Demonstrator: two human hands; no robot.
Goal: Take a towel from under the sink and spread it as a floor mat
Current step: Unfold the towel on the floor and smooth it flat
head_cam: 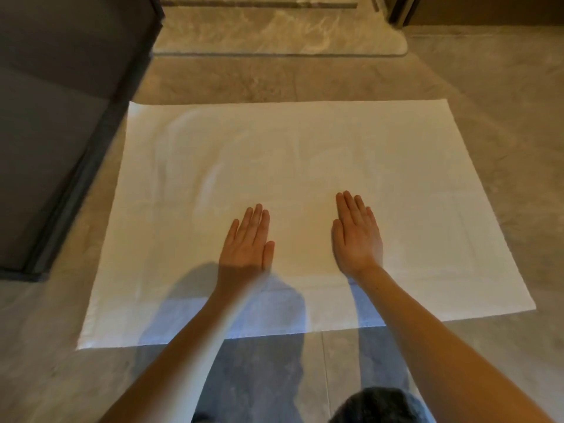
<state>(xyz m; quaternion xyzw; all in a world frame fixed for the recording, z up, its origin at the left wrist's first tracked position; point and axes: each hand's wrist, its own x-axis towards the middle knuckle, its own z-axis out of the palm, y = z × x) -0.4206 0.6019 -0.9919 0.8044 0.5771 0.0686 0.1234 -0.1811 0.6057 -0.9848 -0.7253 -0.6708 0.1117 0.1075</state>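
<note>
**A:** The towel (305, 166), where is it?

**B:** It is on the floor (488, 117). It lies flat and open, all four corners out. It sits just beside the dark cabinet (61, 117) on the left. Its far left corner is right at the cabinet's bottom edge.

**A:** What are the hands doing?

**B:** Both are on the towel, near the middle of the close half. The left hand (247, 242) lies flat, palm down, fingers straight and together. The right hand (357, 236) lies the same way. They hold nothing. They only press.

**A:** Why flat like that?

**B:** I think it is to push the bumps out. A flat hand can slide and make the cloth smooth. A closed hand would bunch it up.

**A:** Are there still bumps?

**B:** Only soft little lines, mostly in the middle. The edges look straight.

**A:** Why is it put there?

**B:** I think it is so feet land on it. There is a pale stone step (274, 35) past the far edge, well apart from the towel. A fluffy edge of something shows on it, but I cannot tell what it is.

**A:** Is the job almost done?

**B:** It looks that way. The towel is out and spread. Maybe one more smooth push to the sides, and then the hands can lift off. If they drag too hard, the towel may slide on the slick floor.
</note>
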